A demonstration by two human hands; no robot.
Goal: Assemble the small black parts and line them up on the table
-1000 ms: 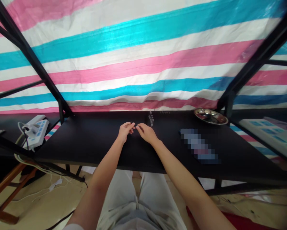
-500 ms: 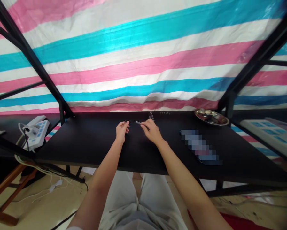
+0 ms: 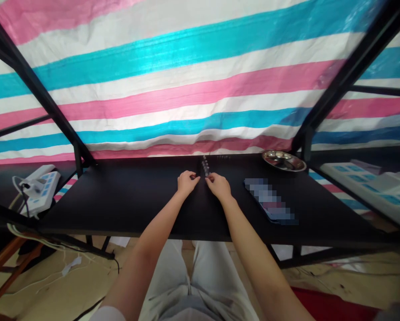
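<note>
My left hand (image 3: 187, 183) hovers at or rests on the black table (image 3: 126, 196), its thumb and forefinger pinched together; what they hold, if anything, is too small to make out. Just to the right, my right hand (image 3: 219, 185) is closed in a pinch at the near end of a row of small, shiny greyish pieces (image 3: 205, 166). Whether its fingertips grip one of these or only touch it is hidden. The row runs away from my hands toward the table's back edge.
More tiny pieces (image 3: 223, 157) lie near the back edge. To the right are a blurred-out dark blue flat object (image 3: 270, 203) and a shiny metal plate (image 3: 283, 161). Power strips (image 3: 44, 189) stand at the left. Black frame posts (image 3: 53, 111) and striped sheeting (image 3: 193, 107) enclose the table.
Both hands have come closer together at the row. The small pale stick-like piece in my right fingers no longer shows clearly. The view has turned slightly right.
</note>
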